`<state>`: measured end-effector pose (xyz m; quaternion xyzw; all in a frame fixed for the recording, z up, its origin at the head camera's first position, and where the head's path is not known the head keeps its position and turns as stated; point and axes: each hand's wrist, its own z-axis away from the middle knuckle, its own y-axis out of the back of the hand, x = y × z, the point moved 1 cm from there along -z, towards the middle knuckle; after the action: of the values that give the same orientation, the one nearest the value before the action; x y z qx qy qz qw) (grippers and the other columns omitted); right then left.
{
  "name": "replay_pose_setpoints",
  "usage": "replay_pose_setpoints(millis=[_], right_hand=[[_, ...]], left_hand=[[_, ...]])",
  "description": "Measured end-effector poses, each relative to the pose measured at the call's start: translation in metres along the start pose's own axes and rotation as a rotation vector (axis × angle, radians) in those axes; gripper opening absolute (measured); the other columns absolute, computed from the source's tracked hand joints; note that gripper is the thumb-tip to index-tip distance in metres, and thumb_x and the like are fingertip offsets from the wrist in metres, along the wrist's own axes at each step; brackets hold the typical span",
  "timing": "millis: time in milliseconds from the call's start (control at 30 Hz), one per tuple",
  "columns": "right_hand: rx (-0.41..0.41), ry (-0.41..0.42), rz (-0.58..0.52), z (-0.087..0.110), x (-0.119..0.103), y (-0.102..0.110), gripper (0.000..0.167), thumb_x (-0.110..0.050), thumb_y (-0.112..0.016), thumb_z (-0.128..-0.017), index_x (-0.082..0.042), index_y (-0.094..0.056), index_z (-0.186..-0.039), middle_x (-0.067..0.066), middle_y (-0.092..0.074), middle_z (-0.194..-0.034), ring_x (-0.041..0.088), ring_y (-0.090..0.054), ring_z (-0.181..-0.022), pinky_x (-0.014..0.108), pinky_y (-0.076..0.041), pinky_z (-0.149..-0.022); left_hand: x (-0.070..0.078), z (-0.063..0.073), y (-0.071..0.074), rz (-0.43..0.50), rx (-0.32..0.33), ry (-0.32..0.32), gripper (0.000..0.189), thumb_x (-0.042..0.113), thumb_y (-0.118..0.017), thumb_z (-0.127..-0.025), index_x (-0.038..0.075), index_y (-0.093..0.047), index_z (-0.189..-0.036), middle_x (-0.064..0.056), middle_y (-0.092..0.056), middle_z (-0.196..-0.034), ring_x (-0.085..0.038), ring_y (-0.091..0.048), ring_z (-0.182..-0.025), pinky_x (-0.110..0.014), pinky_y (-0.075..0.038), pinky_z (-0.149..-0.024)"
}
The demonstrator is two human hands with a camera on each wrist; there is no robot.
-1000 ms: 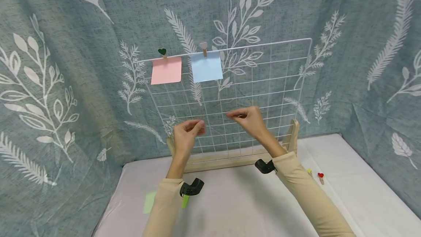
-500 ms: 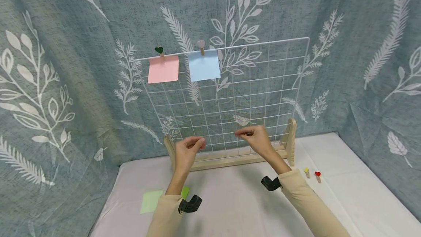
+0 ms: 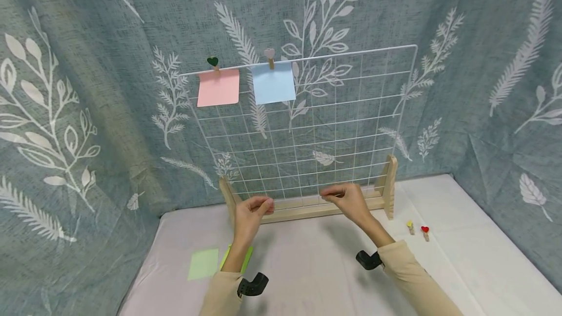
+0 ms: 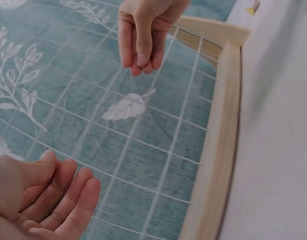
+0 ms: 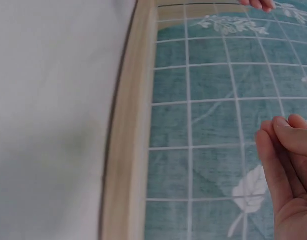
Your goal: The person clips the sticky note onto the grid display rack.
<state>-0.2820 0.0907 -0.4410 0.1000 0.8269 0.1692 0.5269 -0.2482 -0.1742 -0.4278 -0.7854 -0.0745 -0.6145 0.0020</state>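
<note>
My left hand [image 3: 250, 218] is raised in front of the lower left of a white wire grid [image 3: 307, 160], its fingers loosely bent with nothing between them. To the right, my right hand [image 3: 349, 204] hangs at much the same height, thumb near the fingertips, also holding nothing. Along the grid's top rail a clothespin with a dark green heart [image 3: 212, 61] clips a pink paper square [image 3: 218, 88]. Beside it a clothespin with a pale heart [image 3: 270, 58] clips a light blue paper square [image 3: 274, 83]. The wooden base [image 4: 221, 125] of the grid runs past both hands in the wrist views.
Left of my left forearm lies a pale green paper square [image 3: 203, 264], with a brighter green one [image 3: 247, 259] partly hidden behind the forearm. On the right of the white table lie clothespins with a yellow top [image 3: 410, 227] and a red heart [image 3: 425, 233]. A leaf-patterned curtain [image 3: 110, 111] surrounds the table.
Both hands have come down from the middle of the grid to near its wooden base, and the right has moved slightly rightward. The hung papers stay in place.
</note>
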Motion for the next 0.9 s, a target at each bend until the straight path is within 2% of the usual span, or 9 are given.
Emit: replay_pose_setpoints(millis=[200, 300, 400, 533, 633, 800, 900], right_hand=[[-0.003, -0.01, -0.028, 0.014, 0.015, -0.005, 0.008, 0.003, -0.075, -0.082, 0.001, -0.078, -0.089, 0.014, -0.075, -0.089, 0.022, -0.073, -0.077, 0.025, -0.061, -0.066], [-0.003, -0.012, -0.008, 0.02, 0.023, -0.004, 0.008, 0.003, -0.075, -0.082, 0.0, -0.078, -0.089, 0.013, -0.075, -0.089, 0.021, -0.072, -0.078, 0.024, -0.061, -0.066], [0.001, -0.007, 0.029, 0.025, 0.032, 0.0, 0.009, 0.003, -0.076, -0.08, -0.001, -0.079, -0.088, 0.012, -0.075, -0.089, 0.02, -0.072, -0.079, 0.024, -0.06, -0.067], [0.006, -0.026, 0.057, 0.03, 0.044, 0.008, 0.009, 0.002, -0.077, -0.08, -0.003, -0.079, -0.088, 0.012, -0.075, -0.09, 0.02, -0.072, -0.081, 0.023, -0.06, -0.067], [0.002, -0.064, 0.064, 0.035, 0.054, 0.015, 0.009, 0.001, -0.076, -0.081, -0.003, -0.079, -0.09, 0.012, -0.075, -0.091, 0.02, -0.072, -0.08, 0.022, -0.059, -0.067], [0.003, -0.104, 0.066, 0.044, 0.067, 0.03, 0.011, 0.001, -0.075, -0.083, -0.002, -0.078, -0.093, 0.012, -0.075, -0.092, 0.019, -0.072, -0.082, 0.021, -0.059, -0.07], [0.02, -0.099, 0.076, 0.049, 0.075, 0.042, 0.011, 0.002, -0.075, -0.083, -0.001, -0.078, -0.093, 0.013, -0.074, -0.093, 0.02, -0.072, -0.084, 0.02, -0.058, -0.072]], left_hand=[[-0.015, 0.011, -0.002, 0.034, -0.004, 0.016, 0.015, -0.006, -0.065, -0.09, -0.021, -0.066, -0.095, -0.029, -0.068, -0.083, -0.014, -0.069, -0.067, -0.025, -0.062, -0.067], [-0.02, 0.015, 0.0, 0.04, -0.005, 0.023, 0.017, -0.007, -0.064, -0.091, -0.023, -0.064, -0.096, -0.029, -0.068, -0.083, -0.013, -0.069, -0.067, -0.025, -0.062, -0.067], [-0.026, 0.019, 0.005, 0.021, 0.006, 0.065, 0.018, -0.006, -0.065, -0.091, -0.022, -0.064, -0.099, -0.027, -0.069, -0.084, -0.013, -0.068, -0.067, -0.024, -0.061, -0.066], [-0.037, 0.024, 0.017, -0.016, 0.023, 0.119, 0.02, -0.004, -0.066, -0.091, -0.02, -0.065, -0.101, -0.026, -0.069, -0.086, -0.011, -0.067, -0.066, -0.021, -0.06, -0.065], [-0.045, 0.026, 0.026, -0.065, 0.043, 0.123, 0.019, -0.003, -0.067, -0.09, -0.019, -0.066, -0.1, -0.027, -0.069, -0.086, -0.011, -0.067, -0.064, -0.021, -0.06, -0.063], [-0.054, 0.029, 0.039, -0.172, 0.07, 0.127, 0.016, -0.003, -0.069, -0.089, -0.016, -0.069, -0.098, -0.029, -0.069, -0.087, -0.023, -0.07, -0.067, -0.019, -0.059, -0.061], [-0.057, 0.031, 0.046, -0.202, 0.087, 0.145, 0.015, -0.003, -0.069, -0.089, -0.015, -0.069, -0.098, -0.029, -0.069, -0.088, -0.023, -0.07, -0.068, -0.019, -0.059, -0.062]])
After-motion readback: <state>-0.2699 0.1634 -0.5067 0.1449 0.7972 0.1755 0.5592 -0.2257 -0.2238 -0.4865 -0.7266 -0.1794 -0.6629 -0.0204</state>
